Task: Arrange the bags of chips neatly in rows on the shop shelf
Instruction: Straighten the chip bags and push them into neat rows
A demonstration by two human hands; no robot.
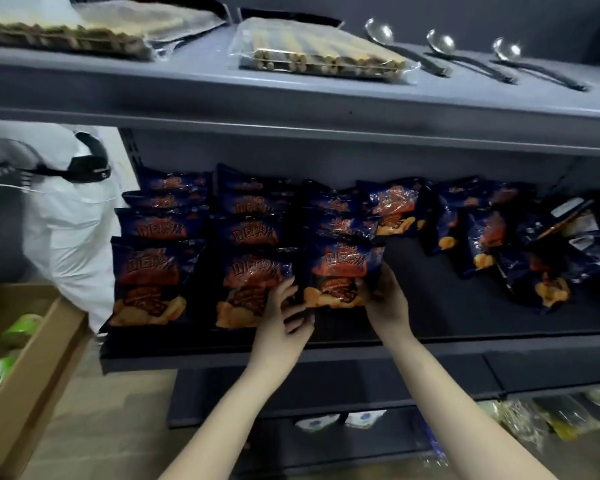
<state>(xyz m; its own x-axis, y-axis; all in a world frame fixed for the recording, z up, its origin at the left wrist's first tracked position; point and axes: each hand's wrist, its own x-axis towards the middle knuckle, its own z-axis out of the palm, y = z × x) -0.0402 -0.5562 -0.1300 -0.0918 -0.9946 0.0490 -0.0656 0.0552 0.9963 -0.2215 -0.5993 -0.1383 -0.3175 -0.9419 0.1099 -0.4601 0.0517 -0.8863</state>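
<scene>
The right hand (pixel 385 299) has thumb and fingers pinched on the lower right corner of the front bag (pixel 340 271), which heads the third row on the shelf (pixel 430 313). The left hand (pixel 281 317) is loose and holds nothing, its fingertips touching the neighbouring bag (pixel 246 289) at the front bag's 9 o'clock. Further toward 9 o'clock is another neat row (pixel 153 244). At 3 o'clock lie loose bags (pixel 499 244), tumbled at all angles. On the upper shelf (pixel 187 88), at 1 o'clock, rest three ladles (pixel 440 50). At 8 o'clock there is a cardboard box (pixel 32 358).
</scene>
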